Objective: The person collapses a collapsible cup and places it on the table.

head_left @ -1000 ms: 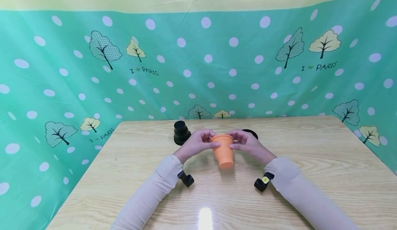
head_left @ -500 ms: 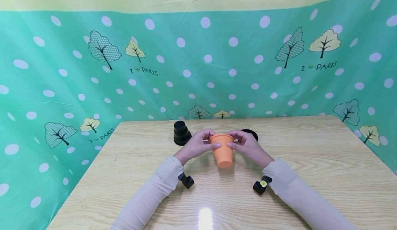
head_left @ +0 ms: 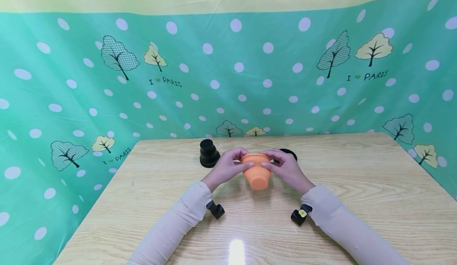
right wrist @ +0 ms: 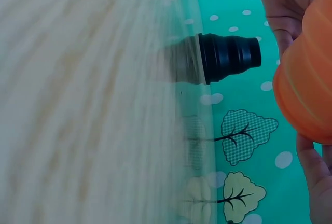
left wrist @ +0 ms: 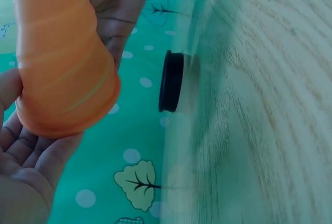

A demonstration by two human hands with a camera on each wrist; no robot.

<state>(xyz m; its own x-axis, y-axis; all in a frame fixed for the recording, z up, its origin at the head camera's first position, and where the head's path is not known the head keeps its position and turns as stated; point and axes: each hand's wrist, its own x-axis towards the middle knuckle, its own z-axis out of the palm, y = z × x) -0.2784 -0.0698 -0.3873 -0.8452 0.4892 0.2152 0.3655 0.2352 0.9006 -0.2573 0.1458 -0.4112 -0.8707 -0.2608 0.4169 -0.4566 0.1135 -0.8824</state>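
An orange collapsible cup (head_left: 258, 175) with ringed walls is held above the table by both hands. Its rim points away from me and its narrow base (head_left: 259, 183) toward me. My left hand (head_left: 228, 166) grips the left side of the rim, thumb on the near wall. On the right side, my right hand (head_left: 287, 168) grips it the same way. Ridges ring the cup wall (left wrist: 62, 63) in the left wrist view. The cup's inside is hidden.
Behind my left hand a black stepped cup (head_left: 208, 154) stands narrow end up on the wooden table (head_left: 171, 169). A low, round black piece (left wrist: 172, 82) lies behind my right hand, partly covered in the head view. A green dotted cloth (head_left: 192, 98) hangs behind the table.
The orange cup has become shorter and squatter, with its base drawn up toward the rim and its lower wall bulging. Both thumbs have shifted inward on the wall; the black pieces stay put.
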